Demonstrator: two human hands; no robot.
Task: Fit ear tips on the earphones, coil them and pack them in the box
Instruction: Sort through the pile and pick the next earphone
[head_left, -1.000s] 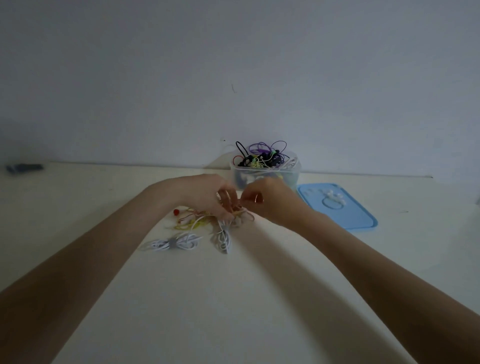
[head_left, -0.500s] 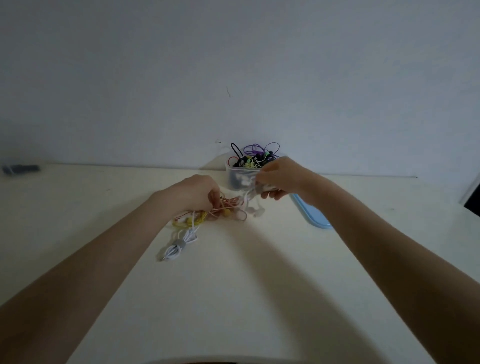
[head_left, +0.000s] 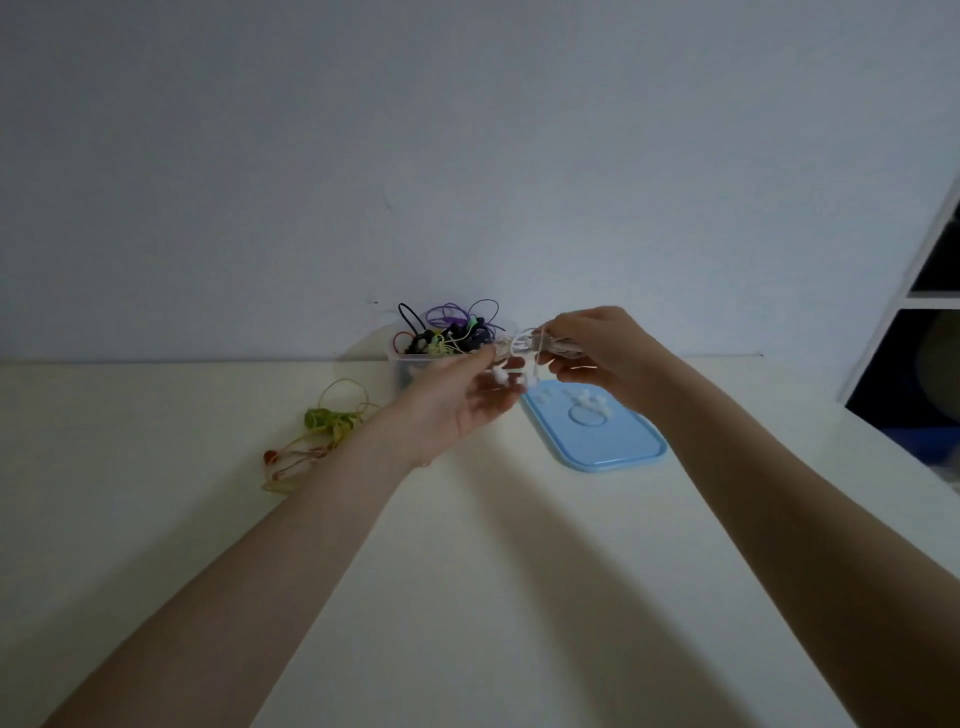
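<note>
Both hands are raised above the table, in front of the clear plastic box (head_left: 402, 370) that holds several tangled earphones in purple, black and yellow. My right hand (head_left: 597, 348) grips a coiled white earphone bundle (head_left: 535, 345), and its two earbuds hang down below. My left hand (head_left: 462, 397) is palm up under them and pinches the white cable near the bundle. White ear tips (head_left: 589, 401) lie on the blue lid (head_left: 597, 441) at the right of the box.
Yellow-green earphones (head_left: 332, 418) and red-orange earphones (head_left: 291, 460) lie loose on the cream table (head_left: 467, 597) at the left. A white shelf unit (head_left: 930, 296) stands at the right edge. The wall is close behind the box.
Both hands rose from the pile on the table and moved right with the white earphones. The left hand let go of the coloured earphones, which stay on the table. The view shifted.
</note>
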